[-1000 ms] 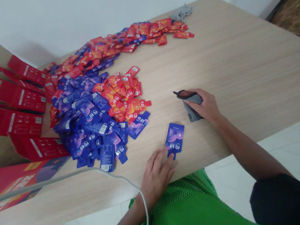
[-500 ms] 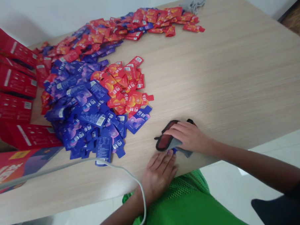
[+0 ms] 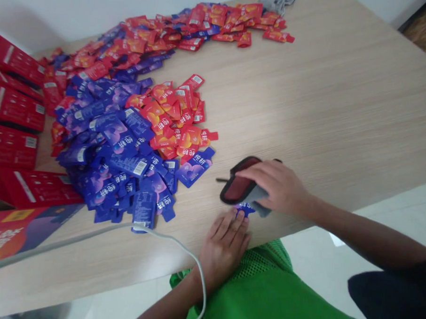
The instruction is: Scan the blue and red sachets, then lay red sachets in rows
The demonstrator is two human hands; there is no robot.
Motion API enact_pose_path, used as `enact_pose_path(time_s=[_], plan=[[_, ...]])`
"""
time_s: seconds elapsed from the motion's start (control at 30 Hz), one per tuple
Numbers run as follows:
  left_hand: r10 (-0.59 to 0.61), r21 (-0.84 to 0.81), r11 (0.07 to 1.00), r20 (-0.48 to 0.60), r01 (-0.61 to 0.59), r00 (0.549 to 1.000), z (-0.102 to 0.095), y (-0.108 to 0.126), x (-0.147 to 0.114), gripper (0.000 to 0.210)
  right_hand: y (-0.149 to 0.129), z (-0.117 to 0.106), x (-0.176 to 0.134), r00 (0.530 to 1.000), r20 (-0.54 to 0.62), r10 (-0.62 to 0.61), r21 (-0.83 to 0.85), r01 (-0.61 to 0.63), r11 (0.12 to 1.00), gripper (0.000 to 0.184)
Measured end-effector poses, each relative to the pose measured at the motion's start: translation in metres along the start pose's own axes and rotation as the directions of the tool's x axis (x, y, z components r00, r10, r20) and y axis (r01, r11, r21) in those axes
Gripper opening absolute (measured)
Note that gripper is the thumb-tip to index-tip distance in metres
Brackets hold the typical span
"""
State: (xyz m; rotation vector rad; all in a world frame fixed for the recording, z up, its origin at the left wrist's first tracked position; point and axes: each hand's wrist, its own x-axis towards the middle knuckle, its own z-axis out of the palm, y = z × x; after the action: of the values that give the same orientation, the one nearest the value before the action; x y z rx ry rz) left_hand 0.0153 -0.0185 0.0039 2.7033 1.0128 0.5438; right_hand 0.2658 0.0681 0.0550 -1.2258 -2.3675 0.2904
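Observation:
My right hand [image 3: 279, 183] is closed on a black-rimmed, reddish-brown object [image 3: 235, 188], whose kind I cannot make out, together with a grey cloth [image 3: 257, 199]. Below the cloth, a blue sachet [image 3: 245, 209] lies partly hidden on the table. My left hand [image 3: 225, 249] rests palm down near the table's front edge, fingers stretched out, its fingertips at the sachet's edge. To the left of both hands spreads a pile of blue sachets [image 3: 128, 151], with red-orange sachets [image 3: 179, 115] along its right side.
More mixed sachets [image 3: 151, 39] form a long heap by the wall, with a grey cloth bundle [image 3: 278, 2] at its end. Red boxes [image 3: 14, 104] stand at the left above a printed carton [image 3: 22, 231]. A pale cable [image 3: 181, 245] crosses near my left arm.
My right hand has lifted slightly with the black-rimmed object and grey cloth, so more of the blue sachet underneath shows. The left hand has stayed nearly still.

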Motion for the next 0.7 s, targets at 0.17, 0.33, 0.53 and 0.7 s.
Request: enact_pose_path(time_s=[0.17, 0.33, 0.53, 0.7], plan=[[-0.037, -0.034, 0.999, 0.025, 0.038, 0.999, 0.000, 0.001, -0.001, 0.029, -0.011, 0.046, -0.019, 0.983, 0.134, -0.126, 0.040, 0.121, 0.992, 0.036], [0.012, 0.010, 1.000, 0.016, -0.012, 1.000, -0.003, 0.000, 0.003, 0.036, 0.053, 0.034, 0.010, 0.994, 0.106, 0.037, -0.109, -0.025, 0.994, 0.048], [0.004, -0.013, 1.000, 0.001, -0.004, 1.000, -0.003, -0.001, 0.004, 0.035, 0.058, -0.016, 0.030, 0.961, -0.192, 0.201, -0.115, -0.226, 0.967, 0.054], [-0.035, -0.050, 0.998, 0.004, 0.035, 0.999, -0.002, 0.001, 0.001, 0.032, -0.009, 0.001, -0.001, 0.998, 0.000, -0.055, 0.008, 0.055, 0.998, 0.049]])
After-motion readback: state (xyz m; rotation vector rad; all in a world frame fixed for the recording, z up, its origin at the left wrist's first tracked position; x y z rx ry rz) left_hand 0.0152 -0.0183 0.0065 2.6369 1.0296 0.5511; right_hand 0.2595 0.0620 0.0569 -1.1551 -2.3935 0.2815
